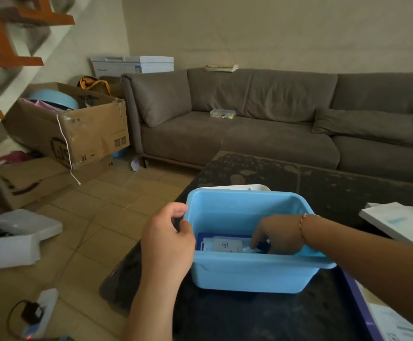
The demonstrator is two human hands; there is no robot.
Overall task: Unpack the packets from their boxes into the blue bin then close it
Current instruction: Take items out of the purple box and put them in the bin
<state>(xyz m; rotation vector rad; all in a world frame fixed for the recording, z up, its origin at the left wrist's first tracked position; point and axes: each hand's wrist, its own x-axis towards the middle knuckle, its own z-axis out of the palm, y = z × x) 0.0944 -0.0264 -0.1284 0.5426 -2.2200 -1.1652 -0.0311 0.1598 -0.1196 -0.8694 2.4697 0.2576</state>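
The blue bin stands open on the dark table. White and blue packets lie flat on its floor. My right hand reaches down inside the bin with its fingertips on the packets; whether it grips one I cannot tell. My left hand rests against the bin's left wall with its thumb over the rim. Behind the bin a white lid peeks out. A white box lies at the table's right edge, and a purple-edged box lies at the lower right.
A brown sofa runs behind the table. Cardboard boxes pile up on the tiled floor at the left, with white foam nearer me. A power strip with a plug lies on the floor at the lower left.
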